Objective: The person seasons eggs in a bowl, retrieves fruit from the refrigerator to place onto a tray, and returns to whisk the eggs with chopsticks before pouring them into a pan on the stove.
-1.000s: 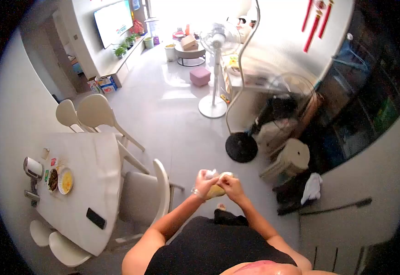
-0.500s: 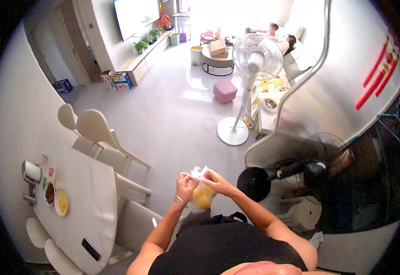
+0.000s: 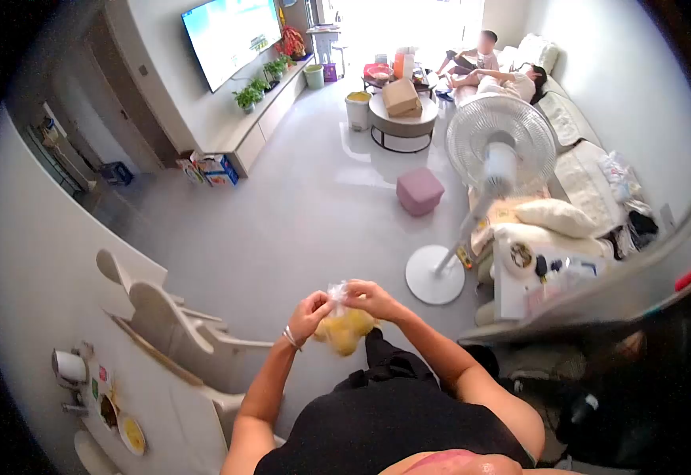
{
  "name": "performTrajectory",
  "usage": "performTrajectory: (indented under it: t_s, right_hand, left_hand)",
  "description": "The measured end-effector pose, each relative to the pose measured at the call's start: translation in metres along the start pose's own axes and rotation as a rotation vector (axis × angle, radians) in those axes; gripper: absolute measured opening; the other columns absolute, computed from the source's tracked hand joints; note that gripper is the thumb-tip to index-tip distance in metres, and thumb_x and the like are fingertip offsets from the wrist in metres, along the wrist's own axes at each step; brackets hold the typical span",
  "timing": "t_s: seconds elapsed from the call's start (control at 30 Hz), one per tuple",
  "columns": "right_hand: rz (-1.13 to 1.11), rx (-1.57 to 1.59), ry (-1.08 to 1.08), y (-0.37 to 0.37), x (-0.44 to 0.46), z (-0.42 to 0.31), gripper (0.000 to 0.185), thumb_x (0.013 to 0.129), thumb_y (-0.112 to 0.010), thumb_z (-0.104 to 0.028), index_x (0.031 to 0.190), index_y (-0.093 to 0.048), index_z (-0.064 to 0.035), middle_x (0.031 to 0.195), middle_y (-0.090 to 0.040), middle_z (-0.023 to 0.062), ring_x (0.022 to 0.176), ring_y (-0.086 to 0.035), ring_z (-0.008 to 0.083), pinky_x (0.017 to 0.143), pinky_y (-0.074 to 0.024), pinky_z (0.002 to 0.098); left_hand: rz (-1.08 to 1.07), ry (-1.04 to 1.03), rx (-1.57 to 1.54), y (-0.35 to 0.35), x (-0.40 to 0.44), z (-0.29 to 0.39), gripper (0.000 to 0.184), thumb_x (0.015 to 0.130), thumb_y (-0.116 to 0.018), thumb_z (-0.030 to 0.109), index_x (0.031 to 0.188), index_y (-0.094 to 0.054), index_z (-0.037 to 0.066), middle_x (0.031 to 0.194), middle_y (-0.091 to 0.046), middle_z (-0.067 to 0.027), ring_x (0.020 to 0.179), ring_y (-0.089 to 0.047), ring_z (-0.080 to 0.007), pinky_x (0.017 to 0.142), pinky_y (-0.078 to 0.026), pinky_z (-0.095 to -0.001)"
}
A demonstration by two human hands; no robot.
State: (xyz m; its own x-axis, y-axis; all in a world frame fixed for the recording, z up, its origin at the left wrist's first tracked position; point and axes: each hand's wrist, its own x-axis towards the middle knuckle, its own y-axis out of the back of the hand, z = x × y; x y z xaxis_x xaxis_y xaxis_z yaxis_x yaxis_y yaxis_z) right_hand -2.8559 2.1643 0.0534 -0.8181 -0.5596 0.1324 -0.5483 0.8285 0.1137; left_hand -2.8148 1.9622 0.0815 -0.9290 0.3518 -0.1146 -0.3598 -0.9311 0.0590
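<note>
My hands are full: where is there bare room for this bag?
Bare floor lies between the chairs and the pink stool; the dining table is bare between its plate and the chairs. Crowded: the round table bearing a cardboard box, and the side table beside the fan.

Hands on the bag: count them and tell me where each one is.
2: the left hand and the right hand, on opposite sides of the neck of the bag.

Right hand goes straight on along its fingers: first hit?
The top of the bag, which the right hand seems to be touching. Just past that, likely the left hand; depth between the two is hard to judge from this one view.
</note>
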Motion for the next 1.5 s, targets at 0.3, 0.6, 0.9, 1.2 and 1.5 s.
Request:
performTrajectory:
  t_s: [0.3, 0.6, 0.9, 1.2, 1.5]
  right_hand:
    - [0.025, -0.179, -0.018, 0.082, 0.222, 0.028, 0.02, 0.081, -0.06, -0.017, 0.095, -0.057, -0.0035, 0.088, -0.054, 0.0077, 0.083, -0.051, 0.0165, 0.073, -0.0439, 0.0298]
    - [-0.262, -0.037, -0.139, 0.139, 0.464, 0.044, 0.031, 0.088, -0.056, -0.027, 0.099, -0.057, 0.0016, 0.082, -0.056, 0.0039, 0.076, -0.049, 0.0093, 0.071, -0.0429, 0.0266]
    - [-0.209, 0.019, -0.075, 0.227, 0.659, 0.033, 0.024, 0.085, -0.059, -0.02, 0.072, -0.056, -0.0007, 0.064, -0.048, -0.0016, 0.062, -0.041, 0.0069, 0.054, -0.0356, 0.0259]
    - [-0.147, -0.112, 0.172, 0.363, 0.834, 0.055, 0.021, 0.083, -0.06, -0.013, 0.071, -0.049, 0.0018, 0.065, -0.042, 0.0063, 0.058, -0.041, 0.0149, 0.054, -0.0364, 0.029]
    - [0.248, -0.158, 0.168, 0.464, 1.018, 0.06, 0.012, 0.082, -0.059, -0.009, 0.077, -0.055, 0.0016, 0.067, -0.048, 0.0077, 0.058, -0.045, 0.0158, 0.053, -0.0378, 0.0284]
  left_hand:
    - [0.285, 0.038, -0.054, 0.116, 0.19, -0.003, 0.007, 0.083, -0.061, 0.01, 0.081, -0.058, 0.004, 0.072, -0.053, 0.0042, 0.066, -0.046, -0.0041, 0.06, -0.038, -0.02]
    - [0.357, -0.033, -0.119, 0.27, 0.372, 0.041, 0.007, 0.082, -0.06, 0.008, 0.079, -0.057, 0.003, 0.071, -0.053, 0.0039, 0.065, -0.046, -0.0033, 0.058, -0.039, -0.0191]
    - [0.117, 0.025, -0.034, 0.415, 0.549, 0.105, 0.014, 0.081, -0.062, 0.007, 0.069, -0.056, 0.003, 0.063, -0.051, 0.0046, 0.058, -0.042, -0.0024, 0.052, -0.034, -0.0185]
    - [0.049, 0.025, -0.265, 0.51, 0.755, 0.142, 0.008, 0.08, -0.062, 0.003, 0.073, -0.059, 0.0, 0.068, -0.057, 0.0009, 0.064, -0.049, -0.0048, 0.061, -0.04, -0.0189]
    - [-0.268, 0.259, -0.352, 0.588, 0.959, 0.164, 0.023, 0.082, -0.059, 0.007, 0.104, -0.055, -0.001, 0.091, -0.06, -0.0051, 0.077, -0.057, -0.01, 0.069, -0.047, -0.0242]
